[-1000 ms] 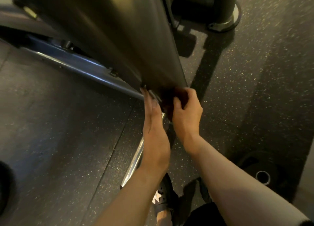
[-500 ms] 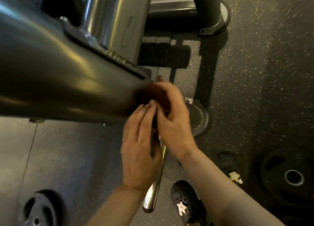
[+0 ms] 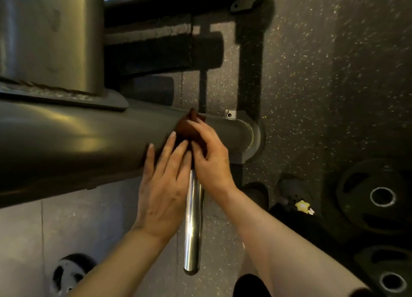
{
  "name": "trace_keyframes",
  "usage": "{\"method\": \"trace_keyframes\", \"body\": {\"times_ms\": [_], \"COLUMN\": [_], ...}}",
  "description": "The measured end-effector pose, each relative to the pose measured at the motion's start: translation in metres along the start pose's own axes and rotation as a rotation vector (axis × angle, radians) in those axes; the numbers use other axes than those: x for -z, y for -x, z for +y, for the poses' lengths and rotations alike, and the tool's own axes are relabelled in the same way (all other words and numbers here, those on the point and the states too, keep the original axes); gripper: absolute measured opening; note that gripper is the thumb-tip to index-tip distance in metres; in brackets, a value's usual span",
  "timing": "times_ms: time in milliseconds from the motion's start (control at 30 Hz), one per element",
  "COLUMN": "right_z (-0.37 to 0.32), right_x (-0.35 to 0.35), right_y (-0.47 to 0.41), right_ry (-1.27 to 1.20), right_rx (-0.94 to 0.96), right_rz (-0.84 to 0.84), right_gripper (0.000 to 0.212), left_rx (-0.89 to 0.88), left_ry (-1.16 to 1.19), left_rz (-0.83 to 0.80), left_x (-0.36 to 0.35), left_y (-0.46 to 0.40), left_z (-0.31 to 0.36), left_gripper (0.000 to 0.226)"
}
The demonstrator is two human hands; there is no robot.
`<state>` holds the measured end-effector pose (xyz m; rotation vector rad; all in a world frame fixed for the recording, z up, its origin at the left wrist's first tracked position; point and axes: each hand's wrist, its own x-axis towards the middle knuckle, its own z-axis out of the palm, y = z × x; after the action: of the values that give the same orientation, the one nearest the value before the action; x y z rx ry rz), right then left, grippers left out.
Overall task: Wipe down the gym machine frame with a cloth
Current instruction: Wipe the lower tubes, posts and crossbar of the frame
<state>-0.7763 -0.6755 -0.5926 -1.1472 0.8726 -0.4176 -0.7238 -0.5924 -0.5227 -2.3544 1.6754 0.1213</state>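
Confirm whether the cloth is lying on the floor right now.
No: the cloth is pressed against the frame tube by the right hand.

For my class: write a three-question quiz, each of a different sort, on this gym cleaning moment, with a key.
1. True or false: the right hand holds the brown cloth against the grey frame tube.
2. Multiple choice: the left hand has its fingers A) fairly straight on the tube, B) wrapped round the chrome bar, C) lifting a weight plate.
3. Fill in: the weight plates lie on the ____.

Key: 1 true; 2 A; 3 floor.
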Motion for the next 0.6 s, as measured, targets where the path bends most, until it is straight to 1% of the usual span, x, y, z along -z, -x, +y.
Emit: {"method": "trace_keyframes", "body": {"times_ms": [67,167,267,300,333,433,467,533,600], "right_z": [0.026,0.064,0.07,0.06,0.047,0.009,0.008,0.018,0.045], "right_x": [0.009,0.019,0.021,0.018,0.015,0.004,0.002,0.005,0.011], "right_y": [-0.012,-0.028,-0.027,-0.024,-0.019,-0.01,-0.012,-0.023,-0.035], "right_ry": [0.036,0.095,0.042,0.002,-0.039,-0.121,-0.137,-0.127,-0.122], "right_rx": [-0.047,-0.22,-0.334,-0.33,-0.284,-0.054,0.009,0.071,0.024], "right_rz": [0.057,0.165,0.21,0.197,0.161,0.001,-0.022,-0.013,0.051], "right_gripper": [0.042,0.039,0.039,0.039,0.04,0.04,0.04,0.04,0.04], "left_rx": [-0.021,-0.007,-0.002,0.002,0.009,0.038,0.041,0.012,-0.046], "left_ry": [-0.065,-0.147,-0.201,-0.202,-0.188,-0.144,-0.133,-0.111,-0.111], "left_rz": [-0.005,-0.012,-0.031,-0.039,-0.04,-0.026,-0.02,-0.024,-0.051], "left_x": [-0.013,-0.023,-0.025,-0.026,-0.025,-0.024,-0.024,-0.027,-0.035], "left_y": [-0.001,-0.003,-0.006,-0.007,-0.008,-0.011,-0.012,-0.017,-0.022], "left_z": [-0.002,-0.002,-0.001,0.0,0.001,0.006,0.006,0.008,0.01], "left_gripper": [0.057,0.062,0.068,0.07,0.07,0.072,0.072,0.073,0.071]}}
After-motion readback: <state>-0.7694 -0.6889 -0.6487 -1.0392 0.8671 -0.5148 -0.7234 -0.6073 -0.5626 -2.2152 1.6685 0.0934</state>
